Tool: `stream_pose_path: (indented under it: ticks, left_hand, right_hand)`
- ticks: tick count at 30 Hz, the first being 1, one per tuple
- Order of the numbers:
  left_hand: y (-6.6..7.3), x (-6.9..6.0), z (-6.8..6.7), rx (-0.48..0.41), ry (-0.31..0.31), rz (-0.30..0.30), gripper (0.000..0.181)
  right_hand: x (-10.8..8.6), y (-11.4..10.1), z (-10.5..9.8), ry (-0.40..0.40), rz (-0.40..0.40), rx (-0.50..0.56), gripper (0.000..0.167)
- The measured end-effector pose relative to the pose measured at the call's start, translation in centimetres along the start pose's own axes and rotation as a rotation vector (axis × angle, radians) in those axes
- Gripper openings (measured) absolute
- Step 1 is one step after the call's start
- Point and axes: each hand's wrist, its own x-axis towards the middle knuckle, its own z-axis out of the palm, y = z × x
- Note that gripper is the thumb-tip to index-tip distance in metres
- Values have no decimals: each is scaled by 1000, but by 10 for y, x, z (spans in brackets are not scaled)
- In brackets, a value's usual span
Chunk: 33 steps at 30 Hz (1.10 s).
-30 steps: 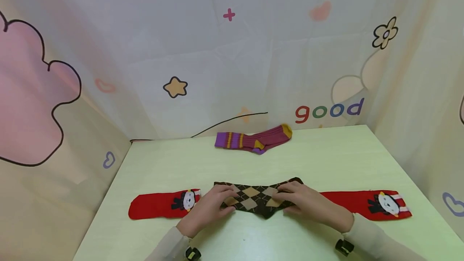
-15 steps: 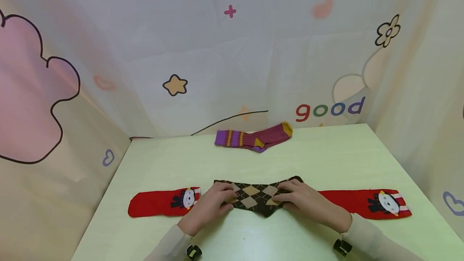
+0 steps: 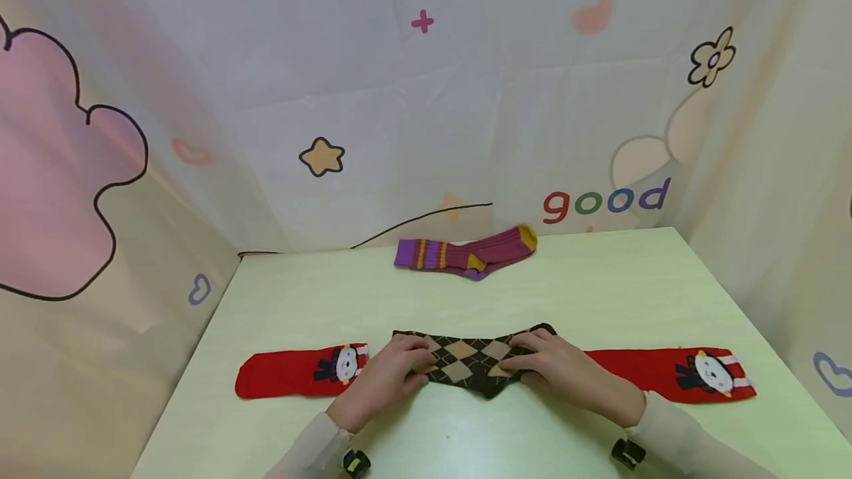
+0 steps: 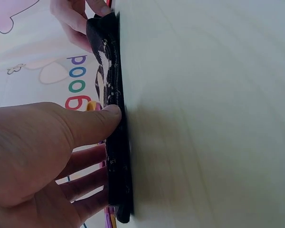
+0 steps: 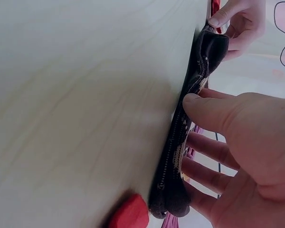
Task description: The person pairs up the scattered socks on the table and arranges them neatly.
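An argyle sock [image 3: 467,361] in dark brown, tan and grey lies flat at the front middle, its heel pointing toward me. My left hand [image 3: 382,383] rests on its left end with relaxed fingers, and my right hand [image 3: 577,377] rests likewise on its right part. In the left wrist view the left hand [image 4: 52,152] touches the near edge of the layered sock [image 4: 115,156] with its thumb. The right wrist view has the right hand [image 5: 242,137] with its thumb against the same edge [image 5: 173,152], fingers over the top.
A red sock [image 3: 282,374] lies left of the argyle one, and another red sock [image 3: 665,368] lies to the right, partly behind my right arm. A purple and maroon sock [image 3: 459,253] is near the table's back edge. Printed curtains surround the table [image 3: 306,301].
Both hands have stayed on the argyle sock with hardly any movement. The head view has shifted very slightly.
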Motion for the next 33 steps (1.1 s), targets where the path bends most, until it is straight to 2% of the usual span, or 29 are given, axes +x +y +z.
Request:
stream_pose_path:
  ticks: [20, 33]
  left_hand:
    - [1, -1, 0, -7, -6, -30, 22]
    - [1, 0, 0, -1, -1, -15, 22]
  right_hand:
    - [1, 2, 0, -4, -7, -12, 37]
    - [1, 2, -1, -24, -4, -8, 38]
